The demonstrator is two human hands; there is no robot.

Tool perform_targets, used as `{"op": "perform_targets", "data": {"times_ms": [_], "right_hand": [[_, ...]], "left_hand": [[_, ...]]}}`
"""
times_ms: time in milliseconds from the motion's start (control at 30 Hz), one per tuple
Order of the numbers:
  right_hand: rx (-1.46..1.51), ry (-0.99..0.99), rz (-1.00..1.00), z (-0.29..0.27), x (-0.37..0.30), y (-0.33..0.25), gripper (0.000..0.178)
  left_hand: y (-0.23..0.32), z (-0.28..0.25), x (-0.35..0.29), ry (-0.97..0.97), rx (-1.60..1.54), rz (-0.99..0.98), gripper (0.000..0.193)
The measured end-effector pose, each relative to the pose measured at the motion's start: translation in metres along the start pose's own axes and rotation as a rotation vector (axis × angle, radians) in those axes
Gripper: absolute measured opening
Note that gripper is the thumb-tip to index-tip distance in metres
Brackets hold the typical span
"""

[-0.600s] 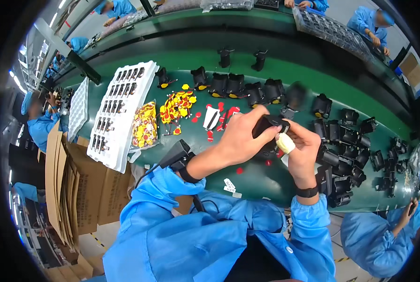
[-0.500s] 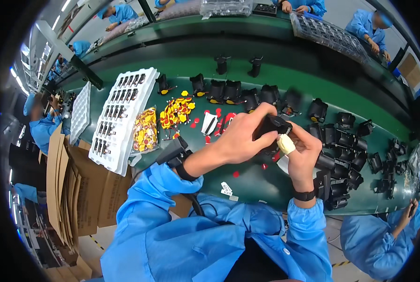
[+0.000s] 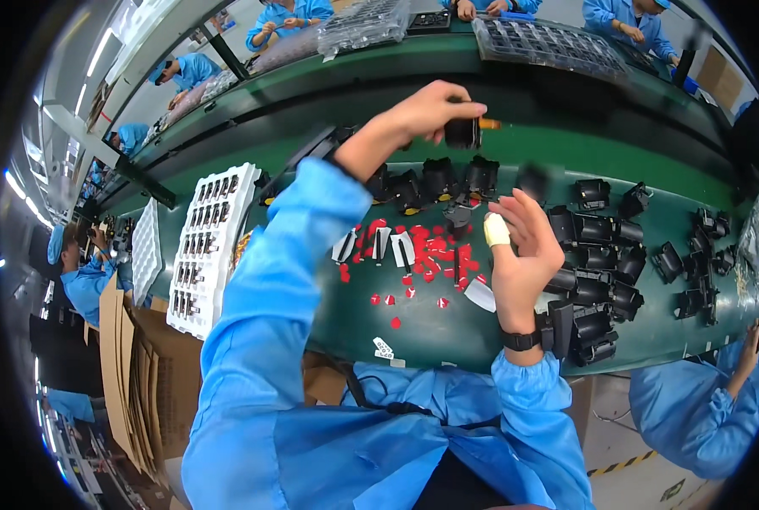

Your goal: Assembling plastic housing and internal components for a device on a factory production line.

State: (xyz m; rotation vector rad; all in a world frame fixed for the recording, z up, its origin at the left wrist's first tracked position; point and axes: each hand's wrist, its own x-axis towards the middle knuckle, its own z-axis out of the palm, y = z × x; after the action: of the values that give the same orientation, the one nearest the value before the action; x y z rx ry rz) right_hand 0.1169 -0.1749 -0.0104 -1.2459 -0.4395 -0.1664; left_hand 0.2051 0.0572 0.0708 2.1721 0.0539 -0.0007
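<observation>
My left hand [image 3: 435,112] is raised over the far side of the bench, its fingers closed on a black plastic housing [image 3: 462,134]. An orange strip juts from that housing on its right side. Lower and to the right, my right hand [image 3: 524,255] has its fingers apart with nothing in them. A pale yellow cover [image 3: 498,229] wraps its thumb. Between my arms lie scattered red pieces [image 3: 435,248] and several white pieces with black bars [image 3: 402,248]. Beyond them stands a row of similar black housings [image 3: 438,180].
At left, a white tray [image 3: 245,189] holds rows of small parts. More black housings [image 3: 596,257] crowd the right of the green bench [image 3: 447,340]. Folded cardboard [image 3: 133,374] stands at lower left. A co-worker's sleeve [image 3: 677,416] is at lower right; other people work across the bench.
My left hand has moved up and away with the black housing, apart from my right hand. My right hand has come off it and its fingers have spread. The view has shifted slightly.
</observation>
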Motion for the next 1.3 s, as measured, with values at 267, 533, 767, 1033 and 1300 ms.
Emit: {"op": "perform_targets", "data": {"times_ms": [267, 533, 767, 1033, 1300], "right_hand": [[0.07, -0.056, 0.144, 0.008, -0.003, 0.026, 0.02], [0.065, -0.03, 0.124, 0.001, -0.001, 0.01, 0.018], [0.069, -0.086, 0.08, 0.005, -0.004, 0.013, 0.016], [0.067, -0.058, 0.097, 0.003, -0.002, 0.018, 0.012], [0.081, -0.028, 0.096, 0.0, -0.002, 0.015, 0.01]], "left_hand": [[-0.11, 0.025, 0.121, 0.281, 0.458, -0.267, 0.062], [-0.046, -0.052, 0.023, 0.431, 0.853, -0.147, 0.068], [-0.182, -0.124, -0.06, 0.099, 0.959, -0.132, 0.076], [-0.157, -0.123, -0.04, 0.226, 1.049, -0.09, 0.055], [-0.127, -0.076, -0.004, -0.094, 1.186, -0.015, 0.079]]}}
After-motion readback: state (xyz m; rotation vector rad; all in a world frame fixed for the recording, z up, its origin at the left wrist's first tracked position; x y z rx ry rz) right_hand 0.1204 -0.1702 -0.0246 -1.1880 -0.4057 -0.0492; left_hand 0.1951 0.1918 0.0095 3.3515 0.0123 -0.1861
